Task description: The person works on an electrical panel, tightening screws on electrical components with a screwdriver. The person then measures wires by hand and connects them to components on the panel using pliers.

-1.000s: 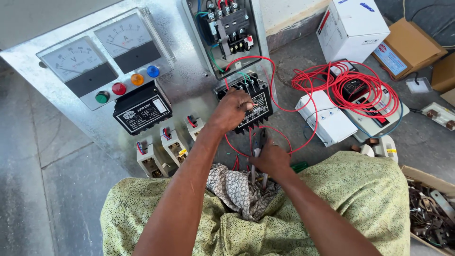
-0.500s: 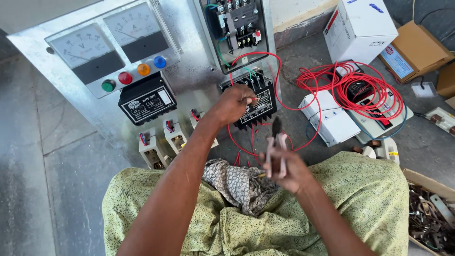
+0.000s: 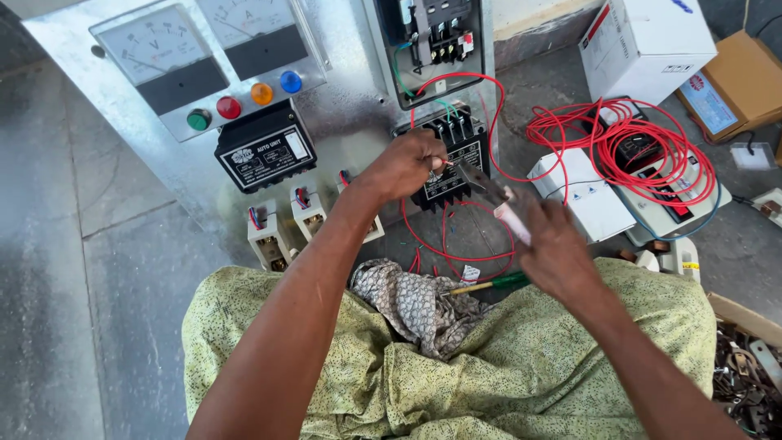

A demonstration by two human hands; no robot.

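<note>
- Left hand (image 3: 407, 167) is closed up, pinching the end of a red wire (image 3: 456, 257) right in front of the black switch block (image 3: 452, 155) on the metal panel (image 3: 342, 106).
- Right hand (image 3: 554, 248) is wrapped around the pale handles of a pair of pliers (image 3: 489, 191), nose pointing toward 10 o'clock and meeting the wire end just beside the left fingertips. It's a bit blurry there, so I can't tell if the tip is actually biting the wire.
- The wire loops down from the block toward 6 o'clock and curls over the floor just above the lap.
- A green-handled screwdriver (image 3: 489, 284) lies at the 6 o'clock side of that loop, next to a crumpled patterned cloth (image 3: 415, 305) on the lap.
- Containers: the open grey cabinet (image 3: 432, 49) at 12 o'clock holds black switchgear with green and red leads. A white box (image 3: 648, 41) at 1 o'clock is shut, and so is the brown cardboard box (image 3: 737, 81) beside it. An open carton (image 3: 745, 367) at 4 o'clock is full of loose metal scrap.
- A coil of red cable (image 3: 627, 147) sits on a flat white unit at 2 o'clock.
- Two dial gauges (image 3: 204, 41) sit at 11 o'clock.
</note>
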